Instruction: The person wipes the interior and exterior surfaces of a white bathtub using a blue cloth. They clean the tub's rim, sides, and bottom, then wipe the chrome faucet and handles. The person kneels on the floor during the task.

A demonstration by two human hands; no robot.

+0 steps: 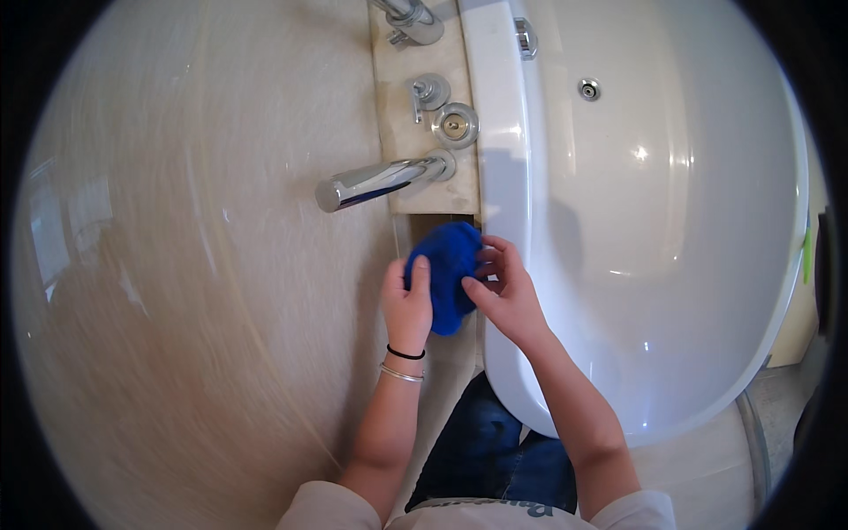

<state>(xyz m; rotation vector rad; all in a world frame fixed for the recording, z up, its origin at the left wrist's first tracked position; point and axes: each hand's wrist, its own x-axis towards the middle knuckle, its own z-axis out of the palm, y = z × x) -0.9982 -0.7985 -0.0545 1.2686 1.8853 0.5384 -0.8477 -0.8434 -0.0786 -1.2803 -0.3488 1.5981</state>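
Note:
A bunched blue cloth [445, 278] is held up in front of me, beside the rim of a white bathtub [507, 199]. My left hand [409, 298] grips its left side, with the thumb on top and the fingers hidden behind. On the right side, my right hand [503, 291] has its thumb and fingertips at the cloth's edge. The motion blur leaves it unclear how firmly those fingers pinch it. Just beyond the cloth, a chrome spout [384, 182] sticks out to the left from a stone ledge [430, 195].
Farther along the ledge are a chrome lever handle [430, 93], a round chrome fitting [455, 126] and another chrome fixture [417, 23]. A drain [589, 89] and an overflow fitting [526, 38] show inside the tub. A glossy tiled wall [232, 265] rises close on my left.

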